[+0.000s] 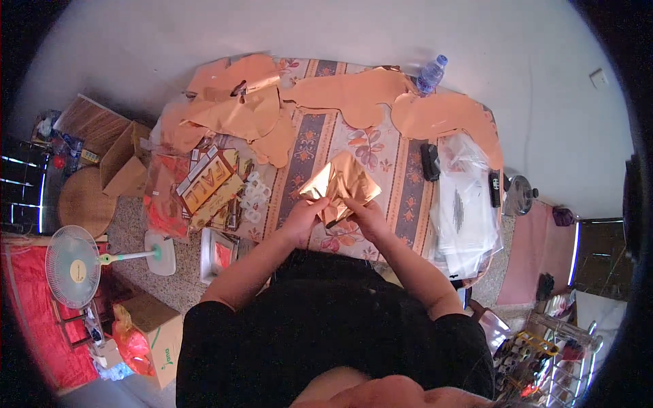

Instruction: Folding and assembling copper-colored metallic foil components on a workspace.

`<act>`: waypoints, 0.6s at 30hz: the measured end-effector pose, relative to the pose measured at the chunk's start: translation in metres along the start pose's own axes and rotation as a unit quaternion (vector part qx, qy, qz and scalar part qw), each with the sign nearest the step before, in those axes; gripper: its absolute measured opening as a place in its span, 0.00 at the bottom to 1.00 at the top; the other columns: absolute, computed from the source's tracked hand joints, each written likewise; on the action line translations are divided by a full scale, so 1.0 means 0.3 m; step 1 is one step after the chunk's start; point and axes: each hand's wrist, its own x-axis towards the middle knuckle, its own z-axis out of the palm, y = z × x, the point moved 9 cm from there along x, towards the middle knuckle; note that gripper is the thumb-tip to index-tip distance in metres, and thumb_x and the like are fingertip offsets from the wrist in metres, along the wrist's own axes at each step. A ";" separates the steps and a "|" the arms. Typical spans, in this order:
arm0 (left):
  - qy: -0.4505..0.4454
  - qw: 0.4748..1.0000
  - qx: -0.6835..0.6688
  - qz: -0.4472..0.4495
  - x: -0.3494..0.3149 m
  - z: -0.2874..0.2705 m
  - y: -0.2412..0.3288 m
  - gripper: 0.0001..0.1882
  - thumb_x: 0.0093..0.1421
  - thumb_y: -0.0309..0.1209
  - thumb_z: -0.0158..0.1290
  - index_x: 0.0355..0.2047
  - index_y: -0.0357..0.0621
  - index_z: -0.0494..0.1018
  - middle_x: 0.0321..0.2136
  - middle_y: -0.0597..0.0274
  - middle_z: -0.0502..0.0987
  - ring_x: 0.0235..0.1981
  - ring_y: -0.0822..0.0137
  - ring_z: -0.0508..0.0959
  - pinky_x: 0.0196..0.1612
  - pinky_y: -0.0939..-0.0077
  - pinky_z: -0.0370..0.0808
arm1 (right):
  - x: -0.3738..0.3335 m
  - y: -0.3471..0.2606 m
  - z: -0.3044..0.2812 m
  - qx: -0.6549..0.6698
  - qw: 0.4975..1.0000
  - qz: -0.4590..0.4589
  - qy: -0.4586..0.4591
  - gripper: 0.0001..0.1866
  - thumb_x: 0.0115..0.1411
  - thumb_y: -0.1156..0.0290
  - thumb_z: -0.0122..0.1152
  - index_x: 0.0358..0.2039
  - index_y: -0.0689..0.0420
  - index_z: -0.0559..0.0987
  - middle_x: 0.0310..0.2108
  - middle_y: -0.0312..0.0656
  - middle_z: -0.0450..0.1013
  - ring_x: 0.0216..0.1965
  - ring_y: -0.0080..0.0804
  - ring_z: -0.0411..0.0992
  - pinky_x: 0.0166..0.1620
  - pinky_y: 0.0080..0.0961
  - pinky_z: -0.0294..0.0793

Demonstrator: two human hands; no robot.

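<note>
A shiny gold foil piece point(340, 178), creased and partly folded, is held over the near middle of the table. My left hand point(306, 219) pinches its lower left part, and my right hand point(368, 219) grips the lower right, the fingertips almost meeting. A dark edge shows just below the fingers; what it is I cannot make out. Beyond my hands, large copper-coloured sheets with curved, cut edges point(435, 117) lie along the table's far side. More such sheets point(235, 112) overlap at the far left.
Printed brown-and-yellow cards point(211, 187) and white plastic pieces point(255, 197) lie on the patterned tablecloth point(316, 146) at left. At right are clear plastic bags point(462, 211) and a black object point(430, 162). A water bottle point(431, 75) stands at the back. A fan point(75, 266) is at left.
</note>
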 end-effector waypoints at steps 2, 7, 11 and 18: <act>0.001 1.000 0.019 0.019 -0.001 0.003 0.029 0.16 0.62 0.33 0.51 0.47 0.38 0.70 0.41 0.59 0.76 0.39 0.67 0.77 0.44 0.69 0.75 | 0.010 0.002 0.007 -0.006 1.000 0.008 -0.006 0.12 0.58 0.67 0.62 0.41 0.56 0.76 0.30 0.32 0.75 0.26 0.19 0.72 0.27 0.17 0.70; -0.023 0.996 -0.082 0.037 0.015 0.003 0.083 0.15 0.62 0.33 0.50 0.47 0.38 0.70 0.42 0.58 0.75 0.41 0.67 0.77 0.45 0.69 0.74 | 0.014 -0.027 0.044 0.021 1.000 0.003 -0.015 0.10 0.60 0.70 0.58 0.42 0.56 0.75 0.34 0.35 0.76 0.29 0.24 0.75 0.30 0.20 0.74; -0.009 0.992 -0.119 0.044 0.023 -0.120 0.115 0.15 0.62 0.34 0.50 0.46 0.39 0.71 0.41 0.60 0.75 0.41 0.66 0.77 0.45 0.71 0.74 | 0.044 -0.003 0.021 0.036 0.999 0.011 -0.012 0.10 0.60 0.71 0.58 0.42 0.56 0.75 0.33 0.36 0.75 0.29 0.24 0.74 0.28 0.20 0.73; 0.247 0.643 0.640 0.341 -0.245 -0.325 0.474 0.21 0.56 0.36 0.55 0.46 0.35 0.71 0.44 0.56 0.75 0.44 0.54 0.75 0.47 0.63 0.71 | -0.004 -0.057 -0.034 0.066 0.996 -0.041 0.046 0.14 0.58 0.71 0.61 0.44 0.59 0.74 0.36 0.37 0.76 0.33 0.26 0.75 0.32 0.20 0.75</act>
